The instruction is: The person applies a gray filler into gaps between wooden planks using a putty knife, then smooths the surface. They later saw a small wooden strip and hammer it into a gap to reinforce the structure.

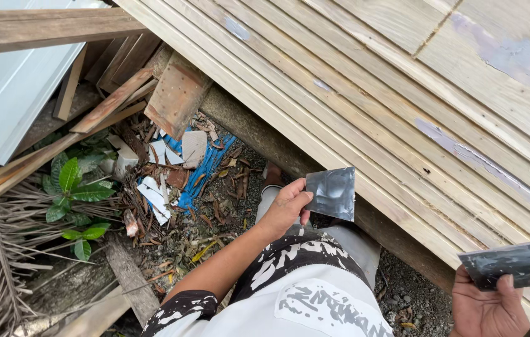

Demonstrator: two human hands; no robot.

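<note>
Left hand (285, 209) pinches a thin sheet-metal scraper (332, 193): dull grey, smeared, faint sheen. Right hand (488, 309), at five o'clock, holds a second metal scraper (505, 263), darker, matt, streaked with grime. Planks (402, 93) at one o'clock: pale bare wood, grooved, grain showing, patched with smooth grey filler (502, 53). Corrugated sheet (9, 93) at ten o'clock: light painted metal, smooth. Offcuts (174, 93) beside it: rough, weathered wood. Ground: gravel, dry leaves, blue plastic strip (206, 168).

Scrap planks (112, 100), a green plant (75, 187) — blue plastic scraps (206, 168) among dry leaves.
</note>
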